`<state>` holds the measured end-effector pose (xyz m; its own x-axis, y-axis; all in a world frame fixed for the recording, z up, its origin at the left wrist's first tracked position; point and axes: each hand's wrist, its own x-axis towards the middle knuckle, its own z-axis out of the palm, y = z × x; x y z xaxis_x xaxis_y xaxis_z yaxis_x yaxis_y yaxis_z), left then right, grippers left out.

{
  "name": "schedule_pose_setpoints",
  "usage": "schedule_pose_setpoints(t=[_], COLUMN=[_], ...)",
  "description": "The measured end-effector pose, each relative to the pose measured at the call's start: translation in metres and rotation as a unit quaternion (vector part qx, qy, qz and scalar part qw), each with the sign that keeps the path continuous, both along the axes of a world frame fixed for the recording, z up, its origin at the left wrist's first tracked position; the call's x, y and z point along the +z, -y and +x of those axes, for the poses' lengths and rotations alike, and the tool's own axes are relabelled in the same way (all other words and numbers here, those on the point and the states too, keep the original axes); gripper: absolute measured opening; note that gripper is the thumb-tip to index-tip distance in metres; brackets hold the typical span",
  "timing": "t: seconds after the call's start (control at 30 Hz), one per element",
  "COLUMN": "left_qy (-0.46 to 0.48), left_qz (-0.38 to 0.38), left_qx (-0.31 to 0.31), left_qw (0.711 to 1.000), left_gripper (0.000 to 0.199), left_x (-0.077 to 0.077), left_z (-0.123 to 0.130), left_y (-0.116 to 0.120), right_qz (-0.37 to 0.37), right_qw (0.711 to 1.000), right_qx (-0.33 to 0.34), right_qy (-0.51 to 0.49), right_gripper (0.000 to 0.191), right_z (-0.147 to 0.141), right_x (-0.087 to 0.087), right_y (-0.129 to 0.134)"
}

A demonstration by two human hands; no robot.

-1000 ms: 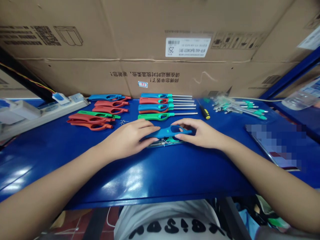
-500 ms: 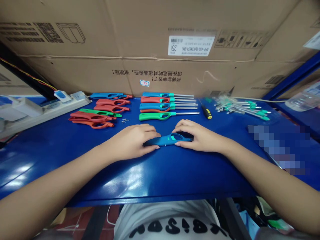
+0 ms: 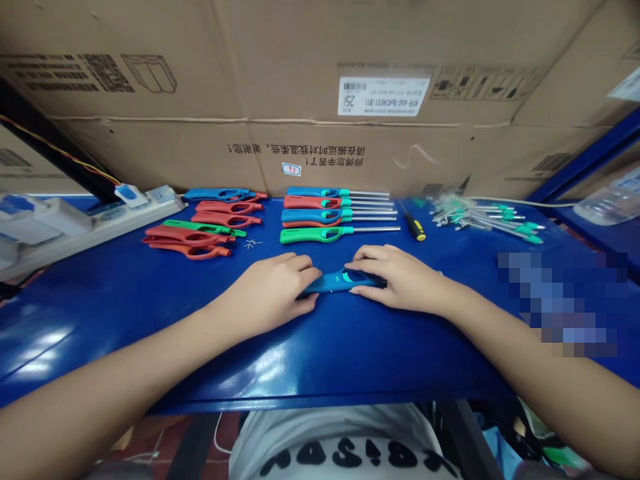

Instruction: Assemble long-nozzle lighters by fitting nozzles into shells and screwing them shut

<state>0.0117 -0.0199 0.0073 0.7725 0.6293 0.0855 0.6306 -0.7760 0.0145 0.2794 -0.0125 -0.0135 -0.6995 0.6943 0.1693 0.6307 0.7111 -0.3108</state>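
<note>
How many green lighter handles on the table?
2: green handle among the red handles at left, green lighter frontmost at center. Others may be hidden in the pile.

Blue lighter casing [image 3: 333,282], teal trigger [image 3: 346,277] showing, ends partly hidden, lying crosswise at blue tabletop [image 3: 320,360]

Screws [image 3: 253,245] between casings [image 3: 200,233] at left and lighters [image 3: 320,217]; screwdriver [image 3: 415,227] right of lighters; carton [image 3: 300,93] behind.

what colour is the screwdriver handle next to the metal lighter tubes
The slim plastic screwdriver handle is black and yellow, seen best in the head view.
</note>
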Motion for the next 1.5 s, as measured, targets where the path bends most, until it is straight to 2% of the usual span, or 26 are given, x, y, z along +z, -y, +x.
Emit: schedule_pose_setpoints(t=[0.1, 0.17, 0.3, 0.43, 0.53, 0.7, 0.8, 0.9, 1.0, 1.1, 1.23, 1.37, 1.5], left_qy=[-0.024, -0.013, 0.039, 0.072, 0.072, 0.098, 0.118, 0.09, 0.077, 0.083, 0.078, 0.053, 0.026], left_qz=[0.049, 0.054, 0.018, -0.007, -0.003, -0.007, 0.031, 0.082, 0.102, 0.092, 0.082, 0.051, 0.025], left_qx=[-0.011, -0.016, -0.007, -0.014, -0.015, -0.02, -0.029, -0.036, -0.057, -0.083, -0.077, -0.081, -0.071], left_qw=[0.998, 0.998, 0.999, 0.997, 0.997, 0.995, 0.992, 0.992, 0.99, 0.989, 0.991, 0.994, 0.997], left_gripper=[0.019, 0.02, 0.032, 0.032, 0.033, 0.032, 0.037, 0.046, 0.043, 0.042, 0.046, 0.052, 0.055], left_x=[-0.004, -0.007, -0.01, -0.012, -0.012, -0.011, -0.008, -0.007, -0.008, -0.012, -0.015, -0.012, -0.002], left_z=[0.002, 0.002, -0.001, -0.002, -0.003, -0.007, -0.007, -0.007, -0.007, -0.009, -0.011, -0.011, -0.016], left_y=[0.002, -0.001, -0.008, -0.01, -0.013, -0.02, -0.021, -0.019, -0.019, -0.021, -0.021, -0.02, -0.026], right_qz=[0.063, 0.068, 0.056, 0.067, 0.037, -0.056, -0.1, -0.111, -0.097, -0.075, 0.032, 0.084, 0.1], right_qw=[0.996, 0.995, 0.996, 0.994, 0.998, 0.997, 0.992, 0.991, 0.993, 0.995, 0.993, 0.993, 0.995], right_qx=[0.006, 0.006, 0.001, -0.006, -0.018, -0.026, -0.047, -0.063, -0.054, -0.002, 0.057, 0.047, 0.005], right_qy=[0.063, 0.069, 0.067, 0.081, 0.051, -0.05, -0.055, -0.035, -0.028, -0.072, -0.098, -0.072, 0.027], right_gripper=[0.038, 0.035, 0.039, 0.043, 0.036, 0.026, 0.03, 0.036, 0.038, 0.032, 0.032, 0.027, 0.032], right_z=[0.0, 0.001, 0.002, 0.0, 0.001, 0.009, 0.013, 0.013, 0.01, 0.008, 0.004, -0.002, 0.005], right_x=[0.002, 0.004, 0.006, 0.008, 0.009, 0.015, 0.019, 0.021, 0.021, 0.018, 0.008, 0.006, 0.018], right_y=[0.001, 0.001, 0.002, 0.003, 0.003, -0.002, -0.003, -0.002, 0.0, 0.001, 0.002, 0.003, 0.0])
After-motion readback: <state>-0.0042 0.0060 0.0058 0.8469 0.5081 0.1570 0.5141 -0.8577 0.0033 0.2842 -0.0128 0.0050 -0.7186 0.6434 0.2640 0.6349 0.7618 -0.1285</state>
